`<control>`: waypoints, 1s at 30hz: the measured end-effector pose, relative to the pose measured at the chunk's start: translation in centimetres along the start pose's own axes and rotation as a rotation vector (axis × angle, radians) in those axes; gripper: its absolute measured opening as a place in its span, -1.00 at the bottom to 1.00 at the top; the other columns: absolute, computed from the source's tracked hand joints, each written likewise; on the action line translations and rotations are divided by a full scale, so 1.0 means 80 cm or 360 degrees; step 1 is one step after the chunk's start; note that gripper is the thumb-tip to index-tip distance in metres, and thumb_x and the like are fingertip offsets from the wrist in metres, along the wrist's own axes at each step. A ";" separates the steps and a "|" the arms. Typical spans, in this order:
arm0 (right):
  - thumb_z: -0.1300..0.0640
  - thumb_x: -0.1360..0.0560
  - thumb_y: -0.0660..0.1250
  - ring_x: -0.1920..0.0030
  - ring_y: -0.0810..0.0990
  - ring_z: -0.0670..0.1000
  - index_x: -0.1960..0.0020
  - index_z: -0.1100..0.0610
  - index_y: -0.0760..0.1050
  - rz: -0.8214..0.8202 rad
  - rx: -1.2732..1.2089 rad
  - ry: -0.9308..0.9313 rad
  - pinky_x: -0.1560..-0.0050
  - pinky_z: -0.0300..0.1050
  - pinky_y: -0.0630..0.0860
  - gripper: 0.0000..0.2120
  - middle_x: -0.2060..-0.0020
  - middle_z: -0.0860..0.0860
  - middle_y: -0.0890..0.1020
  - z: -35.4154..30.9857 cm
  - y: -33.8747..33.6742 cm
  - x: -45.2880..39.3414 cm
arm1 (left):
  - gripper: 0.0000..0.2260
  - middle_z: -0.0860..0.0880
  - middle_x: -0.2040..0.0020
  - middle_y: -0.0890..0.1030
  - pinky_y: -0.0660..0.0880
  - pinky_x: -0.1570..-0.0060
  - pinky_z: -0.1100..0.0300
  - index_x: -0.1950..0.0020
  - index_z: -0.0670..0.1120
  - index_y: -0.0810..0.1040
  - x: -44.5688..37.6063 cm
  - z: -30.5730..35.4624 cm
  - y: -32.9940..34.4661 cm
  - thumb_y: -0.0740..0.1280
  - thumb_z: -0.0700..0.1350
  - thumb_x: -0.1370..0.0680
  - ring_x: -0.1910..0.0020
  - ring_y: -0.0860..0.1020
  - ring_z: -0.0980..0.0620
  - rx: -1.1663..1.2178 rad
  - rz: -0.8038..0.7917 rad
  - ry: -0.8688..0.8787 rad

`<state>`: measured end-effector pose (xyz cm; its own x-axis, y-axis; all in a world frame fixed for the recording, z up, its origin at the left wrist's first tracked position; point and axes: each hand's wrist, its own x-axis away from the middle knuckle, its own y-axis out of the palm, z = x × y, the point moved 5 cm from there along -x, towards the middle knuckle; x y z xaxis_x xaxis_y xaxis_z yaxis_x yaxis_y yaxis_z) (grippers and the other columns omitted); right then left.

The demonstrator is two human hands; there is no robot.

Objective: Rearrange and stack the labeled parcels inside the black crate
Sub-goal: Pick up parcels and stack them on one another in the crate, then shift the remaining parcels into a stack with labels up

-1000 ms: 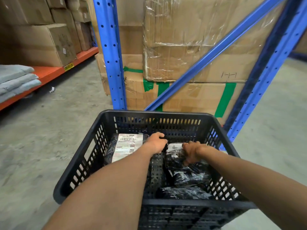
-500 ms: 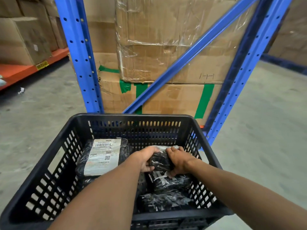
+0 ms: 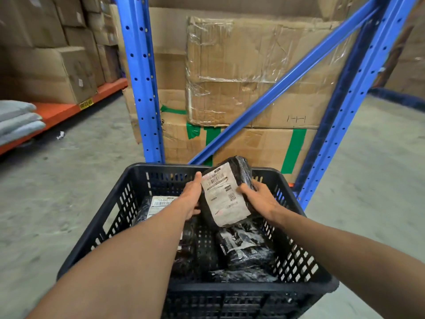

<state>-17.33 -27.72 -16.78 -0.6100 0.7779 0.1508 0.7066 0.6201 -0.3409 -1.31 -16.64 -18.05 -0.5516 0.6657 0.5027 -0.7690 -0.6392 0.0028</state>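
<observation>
Held parcel: black-wrapped, white label up, tilted, raised above the black crate at frame centre.
Left hand: fingers grip its left edge.
Right hand: fingers clasp its right side.
Other parcels: lying inside the crate.

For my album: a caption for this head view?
Both hands lift a labeled parcel above the black crate.

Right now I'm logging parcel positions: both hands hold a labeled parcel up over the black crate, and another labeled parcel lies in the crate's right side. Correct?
Not quite. The head view shows the other labeled parcel in the left side of the black crate, not the right. The left hand and right hand do hold a labeled parcel above it.
</observation>
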 end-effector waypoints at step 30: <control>-0.16 -0.64 0.21 -0.20 0.57 0.16 -0.48 0.27 0.36 -0.0280 0.0904 0.0186 -0.28 0.02 0.48 -0.40 -0.39 0.26 0.54 -0.011 0.098 -0.041 | -0.48 -0.06 -0.40 0.40 0.28 -0.48 0.00 -0.48 0.04 0.41 0.014 0.024 -0.119 0.36 0.08 -0.52 -0.44 0.36 -0.08 -0.1244 0.0819 0.0699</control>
<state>-9.44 -25.31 -19.10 -0.6341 0.6947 0.3397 0.2773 0.6143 -0.7388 6.02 -10.54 -15.81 -0.8219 0.5645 -0.0765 -0.3152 -0.5625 -0.7643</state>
